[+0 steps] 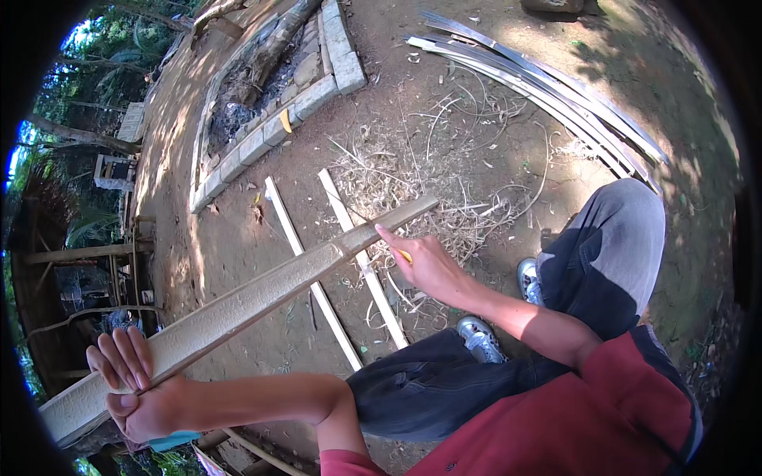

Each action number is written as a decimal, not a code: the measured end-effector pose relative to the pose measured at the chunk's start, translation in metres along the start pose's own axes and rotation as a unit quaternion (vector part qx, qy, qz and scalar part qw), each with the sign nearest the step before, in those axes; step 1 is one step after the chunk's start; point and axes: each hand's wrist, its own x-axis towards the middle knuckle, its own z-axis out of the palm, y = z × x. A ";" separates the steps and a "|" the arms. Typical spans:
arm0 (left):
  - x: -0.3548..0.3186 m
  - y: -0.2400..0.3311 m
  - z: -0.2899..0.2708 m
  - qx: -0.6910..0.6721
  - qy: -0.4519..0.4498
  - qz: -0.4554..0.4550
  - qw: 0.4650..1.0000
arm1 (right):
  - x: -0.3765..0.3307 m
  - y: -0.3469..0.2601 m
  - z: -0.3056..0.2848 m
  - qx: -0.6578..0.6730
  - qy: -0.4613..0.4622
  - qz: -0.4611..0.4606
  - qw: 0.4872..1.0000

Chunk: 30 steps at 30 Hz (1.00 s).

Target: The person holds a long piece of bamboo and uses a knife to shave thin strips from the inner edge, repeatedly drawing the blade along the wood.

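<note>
Pale split bamboo (246, 308) slants across my feed, rough face up, probably so that this side can be worked. My left hand (149, 403) has it near its left end, fingers half curled over the face and thumb by the near edge, I think to steady the length. My right hand (434, 271), at its right end, is closed around a yellow-handled tool (406, 256), index finger stretched forward, likely for control; I cannot tell the tool's full shape, because the fist hides much of it. Two slim strips (386, 308) lie on the ground beneath the bamboo, side by side, perhaps to stay within reach. Shavings (382, 169) litter the ground around its right end; well beyond that end, longer strips (540, 93) lie bunched together, maybe for tidiness
</note>
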 end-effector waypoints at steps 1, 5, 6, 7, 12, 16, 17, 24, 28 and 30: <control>0.006 0.000 -0.001 0.012 0.002 -0.011 1.000 | -0.001 -0.010 0.004 0.016 0.005 -0.015 1.000; -0.018 -0.013 0.016 0.013 0.060 0.077 0.995 | 0.006 -0.015 -0.020 -0.020 -0.024 -0.055 0.998; -0.013 -0.007 0.023 0.038 0.086 0.078 0.993 | 0.004 0.005 -0.007 -0.073 -0.004 0.000 0.997; -0.010 -0.003 0.023 0.024 0.058 0.067 0.996 | 0.013 0.034 -0.011 -0.046 -0.002 -0.008 0.999; -0.008 0.002 0.019 0.028 0.048 0.047 0.997 | 0.011 -0.022 -0.018 -0.007 -0.012 -0.017 1.000; -0.012 -0.005 0.026 0.031 0.041 0.049 0.998 | -0.004 -0.010 -0.015 -0.078 -0.007 -0.045 0.996; -0.013 -0.002 0.025 0.019 0.015 0.049 0.999 | -0.004 0.021 -0.010 -0.110 -0.009 -0.018 0.994; -0.015 -0.003 0.016 0.006 0.054 0.064 0.997 | 0.004 -0.004 -0.023 -0.040 -0.020 0.007 0.999; -0.020 0.003 0.007 0.005 -0.010 0.056 0.998 | -0.006 -0.011 -0.024 -0.047 -0.068 0.027 0.996; -0.021 0.003 0.014 0.020 0.001 0.060 0.998 | -0.007 -0.014 -0.026 -0.071 -0.075 0.019 0.994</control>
